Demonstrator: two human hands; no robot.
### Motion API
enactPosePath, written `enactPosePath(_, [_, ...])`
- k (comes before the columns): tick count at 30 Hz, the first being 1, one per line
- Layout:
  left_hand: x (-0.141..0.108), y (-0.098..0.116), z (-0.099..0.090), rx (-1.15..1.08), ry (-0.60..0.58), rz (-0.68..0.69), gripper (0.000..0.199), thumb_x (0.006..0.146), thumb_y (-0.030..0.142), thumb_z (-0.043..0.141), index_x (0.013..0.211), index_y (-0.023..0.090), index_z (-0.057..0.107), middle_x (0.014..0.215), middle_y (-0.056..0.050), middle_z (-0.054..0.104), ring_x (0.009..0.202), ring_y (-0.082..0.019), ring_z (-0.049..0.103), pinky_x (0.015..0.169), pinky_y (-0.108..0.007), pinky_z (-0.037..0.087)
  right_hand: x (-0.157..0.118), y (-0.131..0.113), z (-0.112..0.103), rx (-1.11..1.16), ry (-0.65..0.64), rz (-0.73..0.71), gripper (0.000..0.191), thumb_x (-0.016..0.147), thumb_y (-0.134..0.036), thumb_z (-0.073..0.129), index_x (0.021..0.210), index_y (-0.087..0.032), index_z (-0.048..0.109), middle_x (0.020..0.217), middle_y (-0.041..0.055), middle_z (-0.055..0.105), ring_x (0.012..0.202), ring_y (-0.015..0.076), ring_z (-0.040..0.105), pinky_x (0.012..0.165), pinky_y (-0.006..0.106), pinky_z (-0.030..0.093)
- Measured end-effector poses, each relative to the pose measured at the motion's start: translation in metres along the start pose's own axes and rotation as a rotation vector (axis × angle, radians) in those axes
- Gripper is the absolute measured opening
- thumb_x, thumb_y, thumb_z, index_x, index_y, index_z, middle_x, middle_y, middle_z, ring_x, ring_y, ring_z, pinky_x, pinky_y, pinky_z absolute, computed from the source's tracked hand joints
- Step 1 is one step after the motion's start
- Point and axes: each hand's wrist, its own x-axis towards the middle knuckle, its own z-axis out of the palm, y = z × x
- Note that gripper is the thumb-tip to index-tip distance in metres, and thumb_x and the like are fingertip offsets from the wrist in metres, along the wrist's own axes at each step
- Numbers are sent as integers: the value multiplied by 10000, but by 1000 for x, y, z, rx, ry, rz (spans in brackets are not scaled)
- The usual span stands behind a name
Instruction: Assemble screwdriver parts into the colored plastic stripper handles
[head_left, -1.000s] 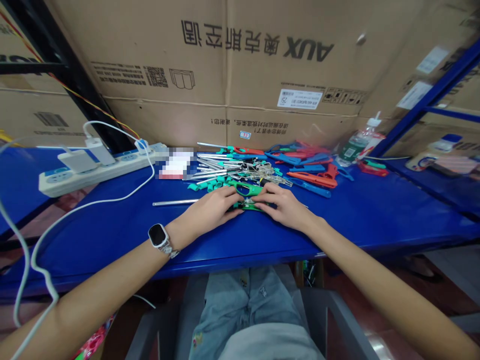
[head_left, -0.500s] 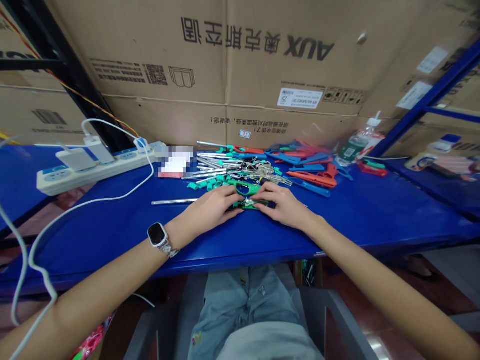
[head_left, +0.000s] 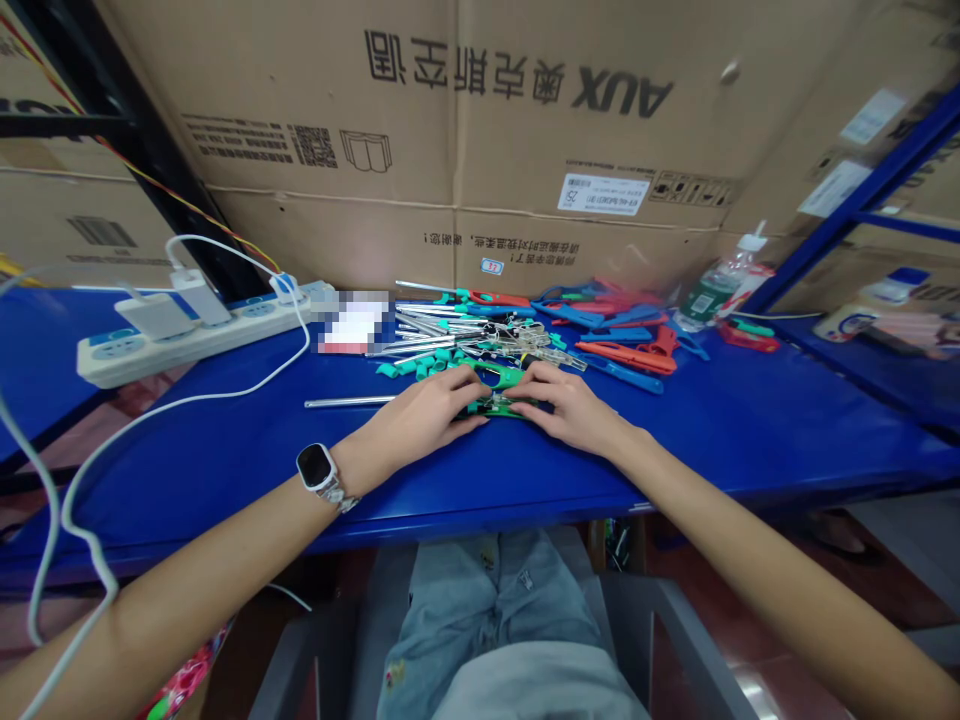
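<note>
My left hand [head_left: 435,408] pinches the left part of an opened green stick lighter [head_left: 504,406] that lies on the blue table. From under that hand its long metal tube [head_left: 349,402] sticks out to the left. On the right part of the same lighter are the closed fingers of my right hand [head_left: 574,408]. Small clear and metal parts show between my fingertips, too small to name. Just behind, a green lighter casing piece [head_left: 501,377] lies close to both hands.
Behind my hands are a pile of metal lighter tubes [head_left: 420,325], small teal caps [head_left: 431,362], and red [head_left: 630,356] and blue casings [head_left: 634,377]. A power strip [head_left: 180,338] with white cables lies left. A bottle [head_left: 709,290] stands right, before the cardboard wall [head_left: 510,130].
My fingertips have shifted slightly on the green lighter. Both hands stay in the same place, and the view has moved a little.
</note>
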Motion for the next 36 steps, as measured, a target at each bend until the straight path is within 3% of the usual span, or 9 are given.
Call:
enactPosePath(9, [0, -4, 4, 22, 14, 56, 248, 1027, 294, 582, 1160, 136, 718, 1120, -117, 676, 977, -242, 684, 885, -395, 584, 1, 0, -1, -23, -28, -13, 224, 1005, -277, 608, 1128, -184, 769, 1008, 102, 633, 971, 235, 628, 868, 430, 554])
enactPosePath(18, [0, -5, 3, -7, 5, 39, 232, 1028, 293, 577, 1143, 151, 721, 1119, -110, 674, 985, -236, 682, 893, -384, 576, 1, -2, -8, -110, -91, -66, 284, 1042, -302, 540, 1217, -274, 762, 1057, 103, 653, 1009, 255, 589, 903, 473, 525])
enactPosePath(28, [0, -5, 5, -81, 17, -52, 258, 995, 327, 635, 1192, 165, 669, 1135, -99, 660, 1049, -250, 666, 927, -403, 570, -8, -13, -21, -269, -227, 16, 392, 1072, -351, 458, 1425, -329, 627, 1312, 105, 641, 1174, 304, 534, 1003, 555, 458])
enactPosePath(36, [0, -8, 7, -81, 17, -22, 271, 1003, 332, 615, 1227, 185, 655, 1152, -99, 651, 1062, -246, 650, 936, -410, 565, -10, -14, -19, -275, -225, 47, 417, 1078, -426, 422, 1435, -339, 618, 1272, 107, 644, 1167, 304, 528, 1014, 562, 445])
